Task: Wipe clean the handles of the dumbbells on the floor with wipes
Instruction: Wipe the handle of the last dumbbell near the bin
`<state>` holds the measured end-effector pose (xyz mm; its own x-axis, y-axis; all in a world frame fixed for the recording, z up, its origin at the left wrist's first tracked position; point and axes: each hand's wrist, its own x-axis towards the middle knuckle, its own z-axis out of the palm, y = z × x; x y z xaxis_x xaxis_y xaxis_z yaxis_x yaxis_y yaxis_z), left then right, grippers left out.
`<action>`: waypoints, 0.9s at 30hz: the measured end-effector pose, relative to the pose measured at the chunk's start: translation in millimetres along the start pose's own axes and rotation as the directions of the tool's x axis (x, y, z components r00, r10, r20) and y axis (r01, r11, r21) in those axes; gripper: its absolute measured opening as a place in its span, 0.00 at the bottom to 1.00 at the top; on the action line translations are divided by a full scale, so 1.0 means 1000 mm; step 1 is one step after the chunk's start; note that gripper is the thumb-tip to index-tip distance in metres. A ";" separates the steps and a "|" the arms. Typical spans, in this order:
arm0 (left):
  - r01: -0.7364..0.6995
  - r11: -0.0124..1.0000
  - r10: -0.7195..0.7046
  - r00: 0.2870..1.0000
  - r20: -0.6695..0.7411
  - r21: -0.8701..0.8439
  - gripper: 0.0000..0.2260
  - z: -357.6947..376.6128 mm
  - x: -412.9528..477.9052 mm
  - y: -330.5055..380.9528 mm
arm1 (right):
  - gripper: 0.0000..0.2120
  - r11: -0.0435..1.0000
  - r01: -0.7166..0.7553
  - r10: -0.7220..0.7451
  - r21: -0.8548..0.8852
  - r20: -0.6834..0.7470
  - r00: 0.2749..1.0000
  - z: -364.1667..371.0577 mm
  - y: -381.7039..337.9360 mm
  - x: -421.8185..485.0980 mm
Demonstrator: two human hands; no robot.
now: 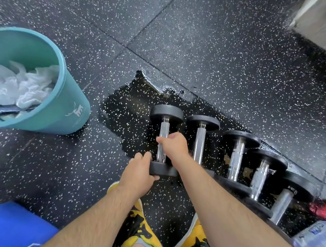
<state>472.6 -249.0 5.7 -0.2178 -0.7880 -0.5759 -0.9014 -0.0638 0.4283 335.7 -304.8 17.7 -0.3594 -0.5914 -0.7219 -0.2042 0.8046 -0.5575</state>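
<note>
Several black dumbbells with chrome handles lie in a row on the speckled rubber floor. The leftmost dumbbell (164,130) lies on a wet dark patch. My right hand (173,145) grips its knurled handle near the middle. My left hand (139,172) holds its near weight head (163,169), fingers curled over the edge. No wipe shows in either hand. The second dumbbell (200,138) lies just right of my right wrist, and more dumbbells (237,157) follow toward the right.
A teal bucket (65,107) full of crumpled white wipes (22,85) stands at the left. A blue mat (11,226) lies at bottom left. A wipes pack (314,242) and a red object (322,209) sit at bottom right. My yellow shoes (139,228) are below.
</note>
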 end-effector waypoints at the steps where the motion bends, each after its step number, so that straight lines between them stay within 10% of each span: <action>1: -0.002 1.000 0.002 1.000 -0.004 0.008 0.20 0.000 -0.001 0.001 | 0.15 1.000 -0.003 0.003 0.029 -0.002 1.000 0.000 0.001 0.000; 12: -0.110 0.991 0.118 0.986 -0.122 0.070 0.17 -0.003 -0.007 0.017 | 0.13 0.984 0.000 -0.022 0.176 0.121 0.992 0.002 0.014 0.020; 18: -0.183 0.973 0.203 0.969 -0.142 0.142 0.16 -0.001 -0.005 0.009 | 0.09 0.986 0.140 -0.121 -0.087 0.189 0.974 0.000 0.009 0.019; 27: -0.098 0.923 0.037 0.985 -0.166 -0.373 0.23 -0.002 0.000 0.003 | 0.16 0.943 0.330 -0.326 -0.039 0.086 0.941 -0.044 0.024 -0.013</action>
<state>471.1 -250.9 8.1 -0.1861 -0.8807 -0.4355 -0.6709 -0.2099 0.7112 295.9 -275.7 31.7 -0.1933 -0.8238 -0.5328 -0.3470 0.5654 -0.7483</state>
